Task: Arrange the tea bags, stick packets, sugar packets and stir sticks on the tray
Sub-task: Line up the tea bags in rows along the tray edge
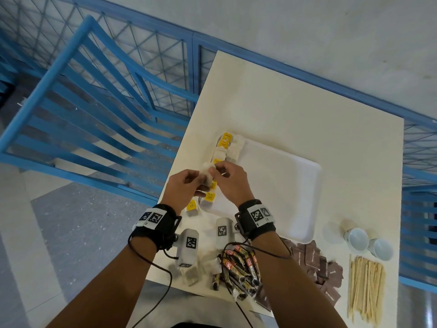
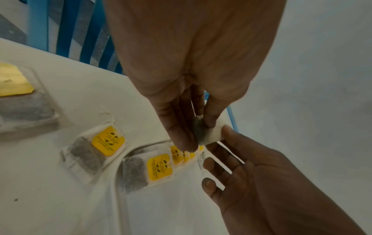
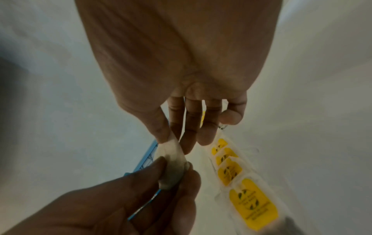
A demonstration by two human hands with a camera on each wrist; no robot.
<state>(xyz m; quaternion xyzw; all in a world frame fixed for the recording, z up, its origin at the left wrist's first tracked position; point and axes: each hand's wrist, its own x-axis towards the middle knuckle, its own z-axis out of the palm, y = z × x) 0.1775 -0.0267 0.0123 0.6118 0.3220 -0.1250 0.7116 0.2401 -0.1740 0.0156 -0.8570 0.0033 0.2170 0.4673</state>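
Note:
Both hands hold one tea bag above the left rim of the white tray. My left hand pinches the tea bag at its lower, darker end between thumb and fingers. My right hand pinches the pale upper end of the tea bag with thumb and forefinger. A row of tea bags with yellow tags lies along the tray's left edge; the row of tea bags overlaps. One tagged tea bag lies on the table beside the tray.
On the near table edge lie loose tea bags, a pile of stick packets, brown sugar packets and wooden stir sticks. Two paper cups lie on their sides right of the tray. A blue chair stands left of the table.

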